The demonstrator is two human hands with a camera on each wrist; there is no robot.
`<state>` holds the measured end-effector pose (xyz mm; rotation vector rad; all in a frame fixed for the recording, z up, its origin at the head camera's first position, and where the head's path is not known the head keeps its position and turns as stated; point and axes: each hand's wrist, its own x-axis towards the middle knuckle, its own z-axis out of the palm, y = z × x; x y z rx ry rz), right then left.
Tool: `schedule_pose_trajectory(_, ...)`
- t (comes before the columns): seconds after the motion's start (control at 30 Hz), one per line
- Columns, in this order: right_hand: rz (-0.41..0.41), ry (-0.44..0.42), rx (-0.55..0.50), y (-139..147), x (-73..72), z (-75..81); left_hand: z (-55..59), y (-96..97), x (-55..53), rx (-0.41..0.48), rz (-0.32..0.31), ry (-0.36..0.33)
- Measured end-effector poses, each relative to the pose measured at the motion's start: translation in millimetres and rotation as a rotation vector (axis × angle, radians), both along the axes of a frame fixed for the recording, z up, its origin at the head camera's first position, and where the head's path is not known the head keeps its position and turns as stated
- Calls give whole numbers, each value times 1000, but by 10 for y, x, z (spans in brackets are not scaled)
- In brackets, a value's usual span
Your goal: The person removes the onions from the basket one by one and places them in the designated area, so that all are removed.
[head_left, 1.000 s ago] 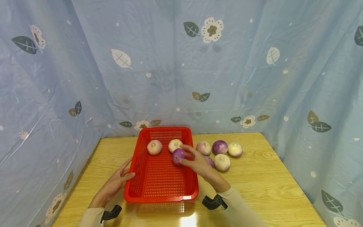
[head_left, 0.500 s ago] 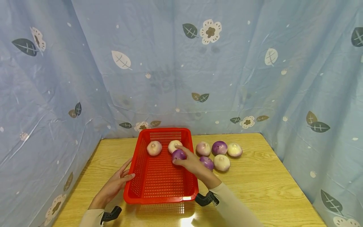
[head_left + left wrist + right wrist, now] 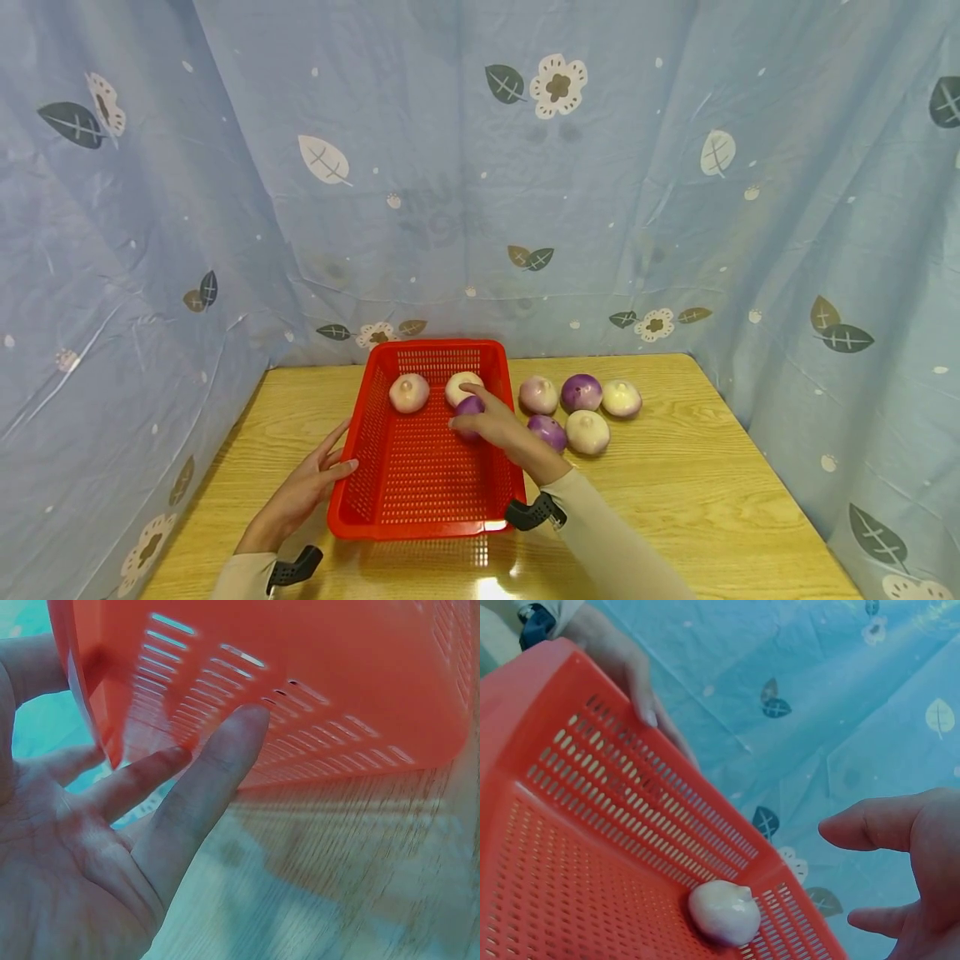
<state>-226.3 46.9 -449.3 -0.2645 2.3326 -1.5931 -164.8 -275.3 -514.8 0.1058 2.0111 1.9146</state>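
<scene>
I see the right hand [image 3: 501,425] over the purple onion [image 3: 469,407] in the red basket [image 3: 427,487], its grip wide (thumb and finger well apart). The left hand [image 3: 300,487], fingers extended, touches the basket's left side.

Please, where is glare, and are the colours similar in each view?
Head view: white glare on the table, a highlight on the red basket; colours differ: right wrist view, the curtain looks turquoise; left wrist view, the left hand looks greyish.
</scene>
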Motion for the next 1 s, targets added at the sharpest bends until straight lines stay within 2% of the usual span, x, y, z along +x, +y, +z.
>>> schedule_pose_trajectory(0.13, -11, -15, -9, -18, -39, -23, -4, -5, -6, 3, -1, 3)
schedule_pose_trajectory(0.47, -21, -46, 54, -86, -131, -49, -1, -21, -29, 5, -1, 2)
schedule_pose_trajectory(0.7, -34, -59, 68, -135, -254, -66, -12, -36, -36, 12, -2, 4)
schedule_pose_trajectory(1.0, -19, -154, 28, -160, -355, -160, -28, -20, -18, 11, 4, 3)
